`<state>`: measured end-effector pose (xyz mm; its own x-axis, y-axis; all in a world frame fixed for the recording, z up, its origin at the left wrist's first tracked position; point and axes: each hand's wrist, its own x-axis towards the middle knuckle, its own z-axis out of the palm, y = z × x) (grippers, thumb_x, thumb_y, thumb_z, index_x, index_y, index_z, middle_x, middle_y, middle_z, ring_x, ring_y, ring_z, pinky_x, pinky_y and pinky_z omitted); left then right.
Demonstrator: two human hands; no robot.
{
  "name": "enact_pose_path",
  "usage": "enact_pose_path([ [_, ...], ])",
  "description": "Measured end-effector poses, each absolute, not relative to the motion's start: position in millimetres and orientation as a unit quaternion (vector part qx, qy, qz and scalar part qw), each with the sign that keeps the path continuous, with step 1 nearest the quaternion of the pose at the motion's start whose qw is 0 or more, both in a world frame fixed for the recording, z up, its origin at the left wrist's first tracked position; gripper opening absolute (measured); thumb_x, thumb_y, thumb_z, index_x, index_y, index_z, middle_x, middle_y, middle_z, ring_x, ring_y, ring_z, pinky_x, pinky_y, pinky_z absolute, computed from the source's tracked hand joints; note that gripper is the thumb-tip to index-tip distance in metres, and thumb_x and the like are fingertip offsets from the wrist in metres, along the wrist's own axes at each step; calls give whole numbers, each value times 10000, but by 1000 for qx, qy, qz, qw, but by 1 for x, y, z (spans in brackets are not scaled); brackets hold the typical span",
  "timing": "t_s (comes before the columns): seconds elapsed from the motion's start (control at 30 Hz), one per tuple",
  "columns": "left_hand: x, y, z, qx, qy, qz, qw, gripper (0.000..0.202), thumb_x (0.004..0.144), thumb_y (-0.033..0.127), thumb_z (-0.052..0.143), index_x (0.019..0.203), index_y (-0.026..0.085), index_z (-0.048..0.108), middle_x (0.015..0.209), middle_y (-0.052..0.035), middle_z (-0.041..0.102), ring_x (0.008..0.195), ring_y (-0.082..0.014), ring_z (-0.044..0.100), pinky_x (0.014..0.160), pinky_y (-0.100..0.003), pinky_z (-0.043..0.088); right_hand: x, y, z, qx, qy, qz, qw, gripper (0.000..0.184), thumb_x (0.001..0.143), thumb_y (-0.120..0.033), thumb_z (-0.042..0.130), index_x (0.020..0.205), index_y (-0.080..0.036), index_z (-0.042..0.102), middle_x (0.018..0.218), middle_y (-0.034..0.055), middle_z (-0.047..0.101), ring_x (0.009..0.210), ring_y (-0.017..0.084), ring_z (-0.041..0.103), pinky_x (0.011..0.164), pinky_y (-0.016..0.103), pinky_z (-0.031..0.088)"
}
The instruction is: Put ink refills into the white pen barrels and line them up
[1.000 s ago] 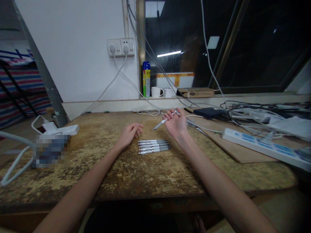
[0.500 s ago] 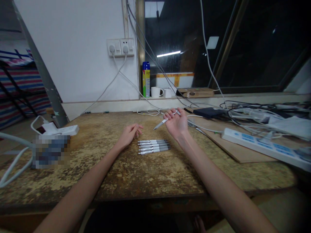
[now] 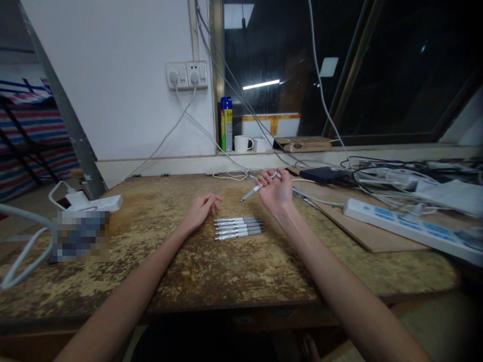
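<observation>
Between the fingers of my right hand (image 3: 276, 193) is a white and grey ballpoint pen (image 3: 250, 193), held slanting, its tip pointing down to the left. The palm is turned up, above the far part of the worn wooden table (image 3: 226, 274). Several matching pens (image 3: 237, 229) lie side by side in a row, pointing right, just nearer to me than the held one. My left hand (image 3: 202, 210) rests on the table left of that row, fingers loosely bent and apart, with nothing in them.
A long power strip (image 3: 392, 223) and a tangle of cables lie at the right on a thin board (image 3: 362, 234). At the left are a smaller power strip (image 3: 107, 203) and a blurred-out item (image 3: 81, 236). A spray can (image 3: 226, 125) and a white mug (image 3: 242, 144) stand on the windowsill.
My right hand has shifted very slightly to the right with the pen in it. My left hand and the row of pens look the same.
</observation>
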<state>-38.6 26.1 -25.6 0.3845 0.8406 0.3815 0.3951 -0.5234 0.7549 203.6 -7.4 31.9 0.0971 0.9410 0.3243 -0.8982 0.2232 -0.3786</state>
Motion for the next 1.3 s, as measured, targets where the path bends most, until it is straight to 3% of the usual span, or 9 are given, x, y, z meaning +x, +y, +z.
enact_pose_path([
  [0.37,-38,24,-25,782,398,384,286,489,997,477,388,1078,124,717,806,-62,707,665,-167,572,623,-265,415,203,-10,34,-52,-264,615,742,327,1002,-307,320,688,-225,281,598,-56,236,495,121,294,496,221,382],
  [0.57,-38,24,-24,781,396,387,288,501,991,504,392,1069,132,718,799,-61,708,656,-169,573,613,-263,411,205,-8,32,-97,-308,583,745,372,993,-421,377,684,-232,291,611,-52,240,502,132,284,514,246,411],
  [1.0,-38,24,-24,781,394,388,291,511,989,512,402,1072,125,726,798,-65,709,645,-162,569,599,-258,415,204,-10,34,-82,-314,586,742,361,988,-367,380,667,-228,288,610,-49,214,507,136,271,504,240,397],
  [1.17,-37,24,-24,776,390,393,301,495,990,509,414,1081,128,716,805,-63,701,649,-159,562,583,-252,408,204,-11,34,-88,-337,597,722,331,970,-454,416,722,-234,415,630,-43,285,525,136,337,539,258,438],
  [1.3,-34,20,-20,769,374,417,308,466,992,506,434,1109,144,703,856,-62,695,691,-155,572,580,-241,406,200,-13,38,-94,-344,608,709,139,927,-295,463,853,-218,553,642,-32,390,567,131,414,567,244,450],
])
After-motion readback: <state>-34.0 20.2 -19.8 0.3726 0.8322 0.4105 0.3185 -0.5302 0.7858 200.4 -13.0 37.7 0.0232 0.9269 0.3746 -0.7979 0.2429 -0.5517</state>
